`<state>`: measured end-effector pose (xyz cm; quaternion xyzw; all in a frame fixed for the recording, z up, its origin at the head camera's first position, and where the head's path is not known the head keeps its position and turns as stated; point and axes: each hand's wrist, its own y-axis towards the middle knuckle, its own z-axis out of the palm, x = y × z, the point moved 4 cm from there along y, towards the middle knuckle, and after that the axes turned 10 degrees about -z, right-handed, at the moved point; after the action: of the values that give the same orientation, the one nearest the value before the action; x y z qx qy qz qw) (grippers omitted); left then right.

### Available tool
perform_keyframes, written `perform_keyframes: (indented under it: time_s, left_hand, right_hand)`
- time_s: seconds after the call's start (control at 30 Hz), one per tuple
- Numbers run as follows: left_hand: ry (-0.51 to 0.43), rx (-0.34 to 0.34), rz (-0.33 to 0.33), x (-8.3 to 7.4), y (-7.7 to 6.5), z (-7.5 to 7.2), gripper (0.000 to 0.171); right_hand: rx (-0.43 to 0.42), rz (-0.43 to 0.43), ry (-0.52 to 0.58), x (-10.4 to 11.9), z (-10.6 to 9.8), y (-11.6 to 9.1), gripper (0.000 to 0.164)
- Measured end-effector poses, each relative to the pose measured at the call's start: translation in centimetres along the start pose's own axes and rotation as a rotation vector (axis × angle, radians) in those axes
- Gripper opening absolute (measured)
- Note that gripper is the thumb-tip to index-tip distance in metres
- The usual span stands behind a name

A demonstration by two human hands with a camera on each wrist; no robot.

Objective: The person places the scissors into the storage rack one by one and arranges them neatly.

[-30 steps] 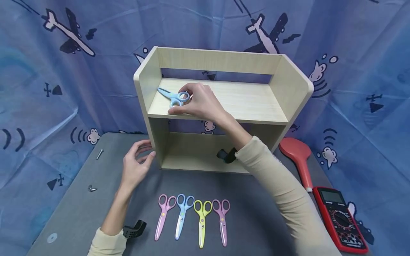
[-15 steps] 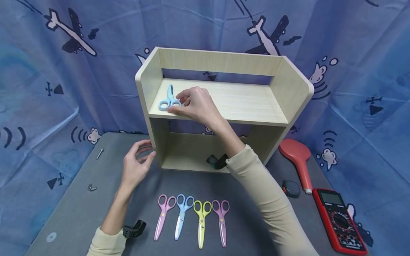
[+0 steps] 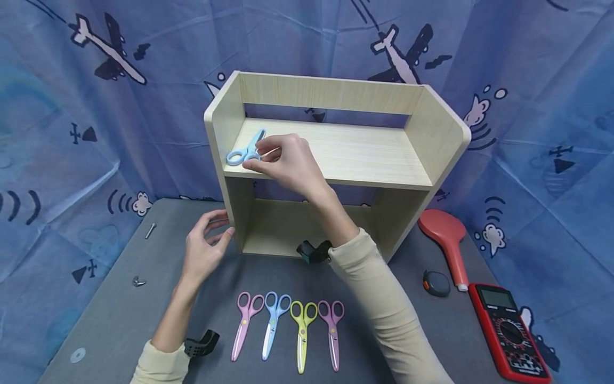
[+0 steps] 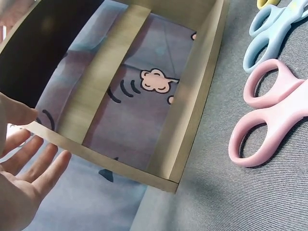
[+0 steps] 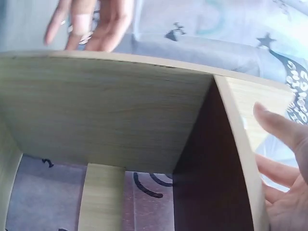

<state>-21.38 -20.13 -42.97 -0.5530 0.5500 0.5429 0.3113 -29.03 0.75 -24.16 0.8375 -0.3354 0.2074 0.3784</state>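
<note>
My right hand point(image 3: 289, 162) pinches light-blue scissors point(image 3: 251, 150) at handle end, on left end of wooden upper shelf point(image 3: 357, 154). My left hand point(image 3: 205, 242), fingers relaxed, touches left side panel point(image 3: 242, 213). Scissors probably light, stiff, slightly slippery; best held by handle loops point(image 3: 228, 158).

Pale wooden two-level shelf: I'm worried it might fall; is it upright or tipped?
Upright: the shelf stands with its bottom board on the grey table, side panels rising.
</note>
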Motion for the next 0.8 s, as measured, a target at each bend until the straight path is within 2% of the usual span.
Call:
perform_keyframes:
  time_s: [0.13,0.23,0.33,0.47,0.63,0.8]
  left_hand:
    - [0.003,0.002,0.003,0.0,0.0,0.0,0.043]
    - [-0.001,0.004,0.001,0.0,0.0,0.0,0.043]
    - [-0.004,0.007,-0.002,0.0,0.0,0.1,0.044]
    - [0.000,0.014,-0.001,-0.1,0.0,0.3,0.043]
    - [-0.006,0.009,0.001,-0.2,-0.2,0.2,0.043]
    - [-0.001,0.006,0.003,-0.1,-0.2,0.2,0.043]
  right_hand:
    - [-0.034,0.005,0.123,-0.1,-0.8,-1.2,0.043]
    - [-0.058,-0.024,0.181,0.3,-1.5,-2.8,0.044]
    - [-0.067,-0.077,0.183,0.7,-2.3,-5.4,0.045]
    - [-0.036,-0.144,0.152,0.7,-3.3,-9.9,0.042]
    - [0.103,-0.126,0.171,-1.3,-3.2,-15.7,0.040]
    - [0.362,-0.030,0.156,-5.6,-1.1,-21.1,0.038]
